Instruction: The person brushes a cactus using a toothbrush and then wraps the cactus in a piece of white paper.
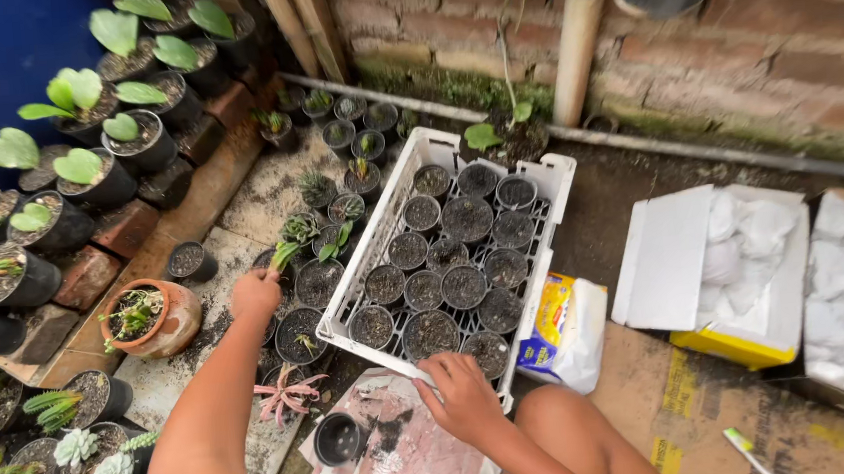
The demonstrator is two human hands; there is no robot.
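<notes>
Left hand [254, 292] closed on a small plant [286, 253]; right hand [463, 394] fingers curled, gripping the crate [374, 233] rim.

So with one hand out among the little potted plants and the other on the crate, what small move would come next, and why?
Probably lifting that small plant toward the white crate. The left hand is closed around the green shoot of a little black pot beside the crate, while the right hand rests on the crate's near rim, as if steadying it.

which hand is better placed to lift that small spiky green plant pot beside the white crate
Left. The left hand is already stretched out at the small potted green plant, touching or almost touching it. The right hand rests on the near rim of the white crate, farther away.
</notes>
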